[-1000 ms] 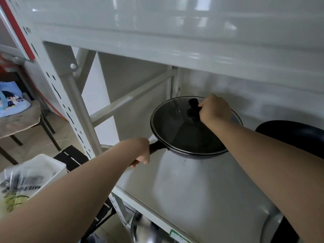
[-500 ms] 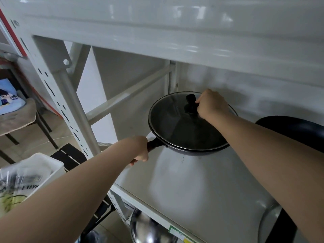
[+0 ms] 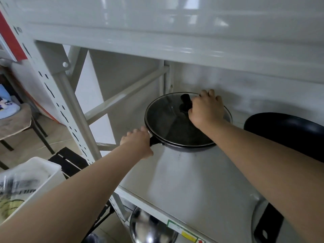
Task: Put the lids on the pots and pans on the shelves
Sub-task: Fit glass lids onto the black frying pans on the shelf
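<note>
Nearest the camera, a shiny domed steel lid [image 3: 151, 228] sits on the tier below, and a dark flat handle [image 3: 267, 223] pokes in at the lower right edge of the smooth, glossy white shelf [image 3: 192, 181]. Further in, the left hand [image 3: 138, 142] has slid up the pan handle [image 3: 155, 141] toward the bowl and is wrapped round it, steadying the black pan [image 3: 184, 146]. Beyond it, the right hand [image 3: 206, 109] has loosened from the black knob [image 3: 185, 102]: half a second ago it was closed over it, now the fingers [image 3: 208, 93] spread past it while the thumb side touches it. The round glass lid [image 3: 168, 120], metal-rimmed and slightly domed, lies level inside the pan's rim at the back left of the shelf, so this pan looks covered and the hands seem ready to leave. To the right, a second dark pan [image 3: 287, 130] with a matte, curved wall stands uncovered, probably the next one needing a lid.
</note>
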`<control>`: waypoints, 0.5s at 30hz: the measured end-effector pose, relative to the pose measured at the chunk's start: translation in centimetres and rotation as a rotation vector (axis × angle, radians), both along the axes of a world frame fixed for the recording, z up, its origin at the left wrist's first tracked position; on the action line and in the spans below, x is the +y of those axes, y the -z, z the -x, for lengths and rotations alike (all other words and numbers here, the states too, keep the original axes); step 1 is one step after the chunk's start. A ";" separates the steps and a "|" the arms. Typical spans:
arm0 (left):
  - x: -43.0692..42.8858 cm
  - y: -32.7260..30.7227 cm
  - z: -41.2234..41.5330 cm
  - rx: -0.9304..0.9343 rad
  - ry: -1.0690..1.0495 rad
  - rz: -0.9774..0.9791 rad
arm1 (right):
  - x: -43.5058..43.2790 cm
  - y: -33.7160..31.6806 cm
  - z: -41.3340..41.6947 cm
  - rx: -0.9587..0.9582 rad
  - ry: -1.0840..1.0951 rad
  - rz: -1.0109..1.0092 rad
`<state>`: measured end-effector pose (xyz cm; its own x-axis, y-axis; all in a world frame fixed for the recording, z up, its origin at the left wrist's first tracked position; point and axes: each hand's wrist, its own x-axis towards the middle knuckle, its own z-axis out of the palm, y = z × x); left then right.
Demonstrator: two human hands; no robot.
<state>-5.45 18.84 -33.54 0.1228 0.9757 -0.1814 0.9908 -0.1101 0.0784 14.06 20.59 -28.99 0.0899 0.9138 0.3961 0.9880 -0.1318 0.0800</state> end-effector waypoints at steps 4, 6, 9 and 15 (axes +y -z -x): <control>-3.4 -0.6 -1.4 -0.063 0.132 -0.356 | -4.7 0.6 0.2 -0.007 -0.047 -0.030; -5.7 -0.9 -2.6 -0.133 0.166 -0.395 | -7.6 0.6 -0.1 0.008 -0.037 -0.002; -9.4 -1.8 -5.1 -0.155 0.216 -0.325 | -11.8 -0.5 -0.5 0.050 0.021 0.082; -14.9 -5.7 -10.6 -0.177 0.356 -0.300 | -19.8 -3.3 -2.0 0.070 0.043 0.116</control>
